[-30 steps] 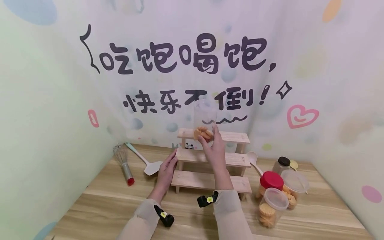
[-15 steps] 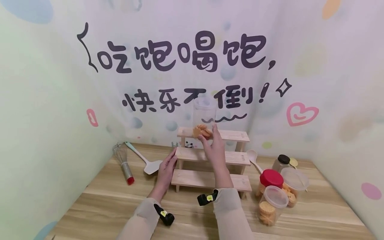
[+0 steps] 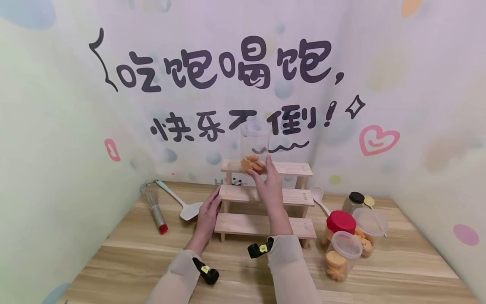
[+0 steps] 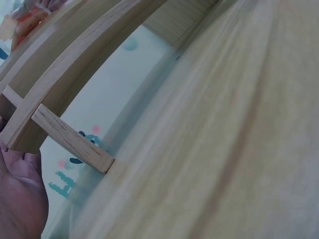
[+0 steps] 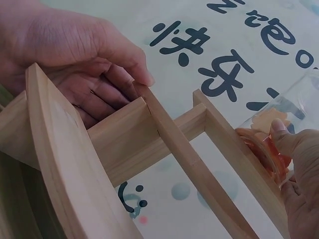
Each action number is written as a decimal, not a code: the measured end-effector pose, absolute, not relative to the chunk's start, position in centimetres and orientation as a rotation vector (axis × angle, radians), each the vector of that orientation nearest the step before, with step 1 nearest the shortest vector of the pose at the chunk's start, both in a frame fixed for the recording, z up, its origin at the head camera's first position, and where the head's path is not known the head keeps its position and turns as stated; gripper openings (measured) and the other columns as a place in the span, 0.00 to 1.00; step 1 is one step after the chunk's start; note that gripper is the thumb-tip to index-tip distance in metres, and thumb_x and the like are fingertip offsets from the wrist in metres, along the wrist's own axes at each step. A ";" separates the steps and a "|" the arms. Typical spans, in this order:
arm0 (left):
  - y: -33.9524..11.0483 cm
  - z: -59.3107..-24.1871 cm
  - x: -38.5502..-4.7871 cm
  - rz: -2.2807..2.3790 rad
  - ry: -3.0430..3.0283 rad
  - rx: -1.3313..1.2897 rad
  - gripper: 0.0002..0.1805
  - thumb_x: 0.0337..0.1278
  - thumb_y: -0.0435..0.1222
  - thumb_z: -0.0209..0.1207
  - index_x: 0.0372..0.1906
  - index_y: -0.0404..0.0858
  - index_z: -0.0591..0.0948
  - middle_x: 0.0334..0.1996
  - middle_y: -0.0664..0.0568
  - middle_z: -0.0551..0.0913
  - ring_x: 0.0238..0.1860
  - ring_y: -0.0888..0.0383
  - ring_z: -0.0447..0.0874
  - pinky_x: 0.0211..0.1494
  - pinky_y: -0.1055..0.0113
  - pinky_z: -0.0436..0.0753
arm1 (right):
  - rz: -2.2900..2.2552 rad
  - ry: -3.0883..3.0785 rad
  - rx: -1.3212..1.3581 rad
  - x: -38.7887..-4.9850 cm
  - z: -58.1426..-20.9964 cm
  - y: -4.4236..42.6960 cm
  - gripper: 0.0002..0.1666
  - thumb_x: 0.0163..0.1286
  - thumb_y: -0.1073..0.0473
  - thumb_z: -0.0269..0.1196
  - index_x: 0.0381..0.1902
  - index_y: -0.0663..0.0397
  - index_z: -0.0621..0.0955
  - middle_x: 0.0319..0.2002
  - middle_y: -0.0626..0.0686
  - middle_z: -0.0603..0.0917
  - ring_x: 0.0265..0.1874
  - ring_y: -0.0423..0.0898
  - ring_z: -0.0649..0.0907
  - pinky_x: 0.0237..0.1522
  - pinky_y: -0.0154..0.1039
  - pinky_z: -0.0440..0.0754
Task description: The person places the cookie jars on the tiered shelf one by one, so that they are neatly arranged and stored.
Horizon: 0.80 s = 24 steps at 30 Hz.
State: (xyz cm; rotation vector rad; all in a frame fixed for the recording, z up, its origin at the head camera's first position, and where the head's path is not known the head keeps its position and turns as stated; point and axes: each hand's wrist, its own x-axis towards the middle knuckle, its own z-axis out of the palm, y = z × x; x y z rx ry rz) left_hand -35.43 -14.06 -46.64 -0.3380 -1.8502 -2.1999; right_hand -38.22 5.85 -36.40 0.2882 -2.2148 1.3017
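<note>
A three-tier wooden stand (image 3: 235,193) sits in the middle of the table. My left hand (image 3: 208,214) grips its left side at the middle tier; in the right wrist view, the fingers (image 5: 94,94) curl behind the side frame. My right hand (image 3: 271,188) holds a clear lidded plastic jar (image 3: 255,141) by its lower part, thumb on one side and fingers on the other. Orange-brown cookies (image 3: 252,163) lie in the jar's bottom. The jar stands upright at the top tier (image 5: 239,152); its base is partly hidden, so I cannot tell whether it rests there.
On the right of the table (image 3: 121,266) stand a red-lidded cookie jar (image 3: 341,222), two clear-lidded cookie jars (image 3: 336,264) (image 3: 366,245) and a dark-lidded jar (image 3: 353,202). A white spoon (image 3: 317,195) lies behind them. A whisk (image 3: 153,209) and a spatula (image 3: 190,211) lie left.
The head view has shifted slightly, moving the whole scene a little left and up. Both hands keep their holds, and the jar stays at the top tier.
</note>
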 end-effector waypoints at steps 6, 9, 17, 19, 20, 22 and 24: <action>-13.9 -46.4 -35.1 -2.177 -1.832 -0.351 0.28 0.78 0.43 0.50 0.75 0.38 0.66 0.77 0.45 0.61 0.76 0.56 0.57 0.71 0.71 0.66 | 1.287 -2.226 0.289 -38.2 -36.5 5.9 0.52 0.67 0.45 0.68 0.79 0.60 0.58 0.70 0.63 0.72 0.65 0.53 0.75 0.73 0.49 0.66; -13.9 -46.5 -35.1 -2.169 -1.831 -0.355 0.28 0.78 0.44 0.50 0.75 0.37 0.66 0.76 0.45 0.61 0.76 0.56 0.57 0.71 0.72 0.67 | 1.293 -2.240 0.283 -38.1 -36.4 6.0 0.52 0.68 0.44 0.68 0.79 0.58 0.57 0.72 0.61 0.69 0.69 0.53 0.72 0.74 0.48 0.64; -13.7 -46.5 -35.5 -2.220 -1.834 -0.335 0.26 0.80 0.40 0.48 0.76 0.38 0.65 0.77 0.48 0.61 0.76 0.56 0.56 0.73 0.69 0.65 | 1.353 -2.249 0.283 -37.2 -35.1 6.8 0.52 0.68 0.43 0.68 0.79 0.58 0.58 0.75 0.58 0.64 0.69 0.56 0.71 0.73 0.53 0.66; -13.7 -46.1 -35.3 -2.228 -1.849 -0.326 0.26 0.80 0.39 0.48 0.76 0.38 0.65 0.77 0.47 0.60 0.76 0.55 0.55 0.73 0.66 0.64 | 1.368 -2.231 0.312 -36.4 -34.4 7.2 0.49 0.70 0.43 0.67 0.78 0.58 0.60 0.76 0.58 0.63 0.72 0.56 0.68 0.72 0.54 0.68; -13.7 -45.8 -35.0 -2.225 -1.860 -0.328 0.26 0.80 0.38 0.47 0.76 0.38 0.65 0.77 0.46 0.60 0.77 0.54 0.55 0.74 0.65 0.64 | 1.369 -2.220 0.336 -35.8 -33.9 7.4 0.47 0.70 0.43 0.66 0.78 0.58 0.61 0.75 0.58 0.64 0.72 0.55 0.67 0.71 0.53 0.69; -13.8 -45.2 -34.5 -2.214 -1.886 -0.320 0.26 0.80 0.38 0.47 0.76 0.37 0.65 0.77 0.45 0.59 0.76 0.54 0.56 0.74 0.64 0.64 | 1.365 -2.197 0.407 -34.5 -33.1 8.0 0.43 0.71 0.44 0.65 0.76 0.57 0.65 0.74 0.57 0.66 0.73 0.53 0.67 0.70 0.52 0.71; -14.0 -44.7 -33.8 -2.201 -1.908 -0.309 0.26 0.80 0.38 0.47 0.76 0.36 0.64 0.77 0.46 0.60 0.76 0.54 0.56 0.74 0.63 0.65 | 1.339 -2.177 0.500 -33.1 -32.6 9.0 0.38 0.72 0.45 0.65 0.73 0.55 0.69 0.72 0.55 0.70 0.72 0.50 0.68 0.69 0.50 0.73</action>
